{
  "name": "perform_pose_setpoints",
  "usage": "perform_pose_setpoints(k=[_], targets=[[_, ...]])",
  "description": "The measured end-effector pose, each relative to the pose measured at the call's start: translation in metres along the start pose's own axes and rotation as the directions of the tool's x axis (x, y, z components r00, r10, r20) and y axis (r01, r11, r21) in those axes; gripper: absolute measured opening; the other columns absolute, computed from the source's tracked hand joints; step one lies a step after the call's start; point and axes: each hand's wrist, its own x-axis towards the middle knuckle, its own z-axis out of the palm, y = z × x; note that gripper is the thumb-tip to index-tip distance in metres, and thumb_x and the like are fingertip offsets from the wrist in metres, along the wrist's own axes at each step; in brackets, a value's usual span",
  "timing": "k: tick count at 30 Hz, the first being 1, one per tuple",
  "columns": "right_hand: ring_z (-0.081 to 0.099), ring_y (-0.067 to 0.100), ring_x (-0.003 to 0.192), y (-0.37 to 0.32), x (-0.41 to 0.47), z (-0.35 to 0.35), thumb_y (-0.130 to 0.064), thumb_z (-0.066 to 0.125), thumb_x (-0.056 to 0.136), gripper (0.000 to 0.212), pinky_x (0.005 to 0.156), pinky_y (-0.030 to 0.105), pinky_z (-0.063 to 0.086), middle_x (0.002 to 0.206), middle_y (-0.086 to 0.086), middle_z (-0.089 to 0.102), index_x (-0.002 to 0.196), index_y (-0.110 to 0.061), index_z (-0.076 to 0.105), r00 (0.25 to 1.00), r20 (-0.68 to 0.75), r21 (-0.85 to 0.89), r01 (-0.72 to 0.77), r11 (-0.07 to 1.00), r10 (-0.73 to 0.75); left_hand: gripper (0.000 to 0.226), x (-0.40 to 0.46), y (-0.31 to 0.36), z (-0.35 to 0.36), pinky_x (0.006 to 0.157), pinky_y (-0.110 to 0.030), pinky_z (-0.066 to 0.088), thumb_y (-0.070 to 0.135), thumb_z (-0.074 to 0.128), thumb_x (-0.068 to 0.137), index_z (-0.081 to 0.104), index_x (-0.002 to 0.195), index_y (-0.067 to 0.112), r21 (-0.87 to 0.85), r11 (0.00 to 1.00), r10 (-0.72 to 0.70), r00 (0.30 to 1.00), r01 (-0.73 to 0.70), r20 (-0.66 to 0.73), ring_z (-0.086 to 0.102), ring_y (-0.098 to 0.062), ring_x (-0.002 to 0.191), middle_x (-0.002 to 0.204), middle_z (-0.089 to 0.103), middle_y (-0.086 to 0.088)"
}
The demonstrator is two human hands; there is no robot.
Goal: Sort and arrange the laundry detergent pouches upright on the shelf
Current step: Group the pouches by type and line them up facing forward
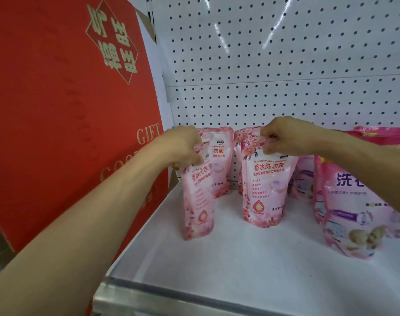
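Both hands' grips pinch pouch tops: left hand (183,144) front-left pouch (197,201), right hand (283,135) centre pouch (262,188)

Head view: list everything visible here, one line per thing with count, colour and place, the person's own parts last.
small floral pouches: at least four, pale pink, upright in two rows at shelf's left and centre
large pouches: at least two, brighter pink, shelf's right
shelf: one, white, clear front lip
pegboard: one, white, behind the pouches
gift box: one, red with gold lettering, left of the shelf
left hand: gripping the front-left pouch's top
right hand: gripping the front-centre pouch's top
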Motion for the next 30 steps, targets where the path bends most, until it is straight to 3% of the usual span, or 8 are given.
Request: perform_pose_setpoints(k=[5, 7, 9, 13, 16, 21, 24, 30], targets=[[0.045, 0.019, 0.057, 0.002, 0.002, 0.008, -0.018, 0.066, 0.084, 0.034, 0.056, 0.029, 0.035, 0.066, 0.006, 0.052, 0.060, -0.014, 0.042, 0.996, -0.083, -0.025, -0.028, 0.999, 0.026, 0.019, 0.010, -0.019, 0.006, 0.057, -0.027, 0.033, 0.024, 0.077, 0.082, 0.067, 0.072, 0.011, -0.187, 0.981, 0.033, 0.993, -0.055, -0.117, 0.045, -0.017, 0.058, 0.061, 0.051, 0.005], [0.046, 0.021, 0.059, -0.001, 0.002, 0.014, -0.017, 0.066, 0.082, 0.033, 0.053, 0.027, 0.033, 0.070, 0.009, 0.056, 0.060, -0.014, 0.042, 0.988, -0.143, -0.013, -0.064, 0.998, 0.061, 0.007, 0.016, -0.025, 0.015, 0.066, -0.029, 0.049, 0.021, 0.080, 0.080, 0.076, 0.086, 0.020, -0.301, 0.952, 0.007, 0.988, -0.053, -0.153, 0.060, -0.015, 0.072, 0.078, 0.066, 0.008], [0.045, 0.022, 0.057, -0.003, -0.001, 0.019, -0.016, 0.064, 0.080, 0.030, 0.051, 0.026, 0.030, 0.065, 0.008, 0.055, 0.060, -0.013, 0.043, 0.968, -0.222, 0.030, -0.110, 0.993, 0.114, 0.028, 0.022, -0.033, 0.027, 0.078, -0.034, 0.056, 0.014, 0.082, 0.076, 0.074, 0.103, 0.017, -0.455, 0.889, -0.061, 0.970, -0.054, -0.235, 0.068, -0.016, 0.088, 0.102, 0.071, 0.002], [0.055, 0.026, 0.075, -0.009, -0.018, 0.035, -0.025, 0.064, 0.082, 0.017, 0.064, 0.032, 0.035, 0.074, 0.002, 0.058, 0.072, -0.016, 0.053, 0.925, -0.372, -0.064, -0.114, 0.991, 0.082, 0.076, 0.014, -0.032, 0.072, 0.065, -0.021, 0.055, 0.012, 0.090, 0.064, 0.051, 0.128, 0.027, -0.885, 0.450, -0.363, 0.880, -0.121, -0.305, 0.068, -0.008, 0.091, 0.111, 0.064, 0.007], [0.056, 0.026, 0.093, -0.014, -0.025, 0.045, -0.042, 0.068, 0.083, 0.035, 0.087, 0.041, 0.037, 0.091, 0.001, 0.060, 0.101, -0.015, 0.056, 0.931, -0.355, -0.190, -0.157, 0.969, 0.081, 0.078, 0.001, -0.026, 0.122, 0.073, -0.026, 0.058, 0.017, 0.093, 0.051, 0.056, 0.120, 0.025, -0.967, 0.240, -0.317, 0.934, -0.088, -0.164, 0.072, -0.010, 0.095, 0.105, 0.074, 0.007], [0.053, 0.024, 0.066, -0.011, -0.014, 0.042, -0.020, 0.059, 0.087, 0.026, 0.071, 0.033, 0.038, 0.065, -0.003, 0.049, 0.072, -0.019, 0.038, 0.925, -0.367, -0.152, -0.163, 0.975, 0.097, 0.057, 0.004, -0.037, 0.153, 0.077, -0.036, 0.061, 0.004, 0.088, 0.063, 0.068, 0.115, 0.015, -0.973, 0.225, -0.230, 0.973, 0.043, -0.010, 0.073, -0.019, 0.096, 0.107, 0.076, -0.001], [0.053, 0.026, 0.066, -0.015, -0.003, 0.041, -0.013, 0.054, 0.087, 0.022, 0.059, 0.030, 0.040, 0.065, -0.001, 0.044, 0.074, -0.017, 0.037, 0.926, -0.354, -0.168, -0.201, 0.965, 0.131, 0.057, 0.016, -0.046, 0.145, 0.076, -0.030, 0.060, 0.003, 0.088, 0.060, 0.070, 0.113, 0.014, -0.972, 0.229, -0.156, 0.988, 0.051, 0.015, 0.073, -0.017, 0.097, 0.105, 0.076, 0.001], [0.049, 0.025, 0.066, -0.015, 0.009, 0.044, -0.011, 0.055, 0.086, 0.017, 0.059, 0.030, 0.031, 0.062, -0.004, 0.038, 0.079, -0.016, 0.040, 0.926, -0.347, -0.215, -0.230, 0.949, 0.146, 0.055, 0.031, -0.053, 0.138, 0.098, -0.045, 0.052, -0.003, 0.083, 0.066, 0.069, 0.116, 0.015, -0.966, 0.240, -0.080, 0.994, 0.095, 0.078, 0.069, -0.021, 0.108, 0.114, 0.074, -0.003]])
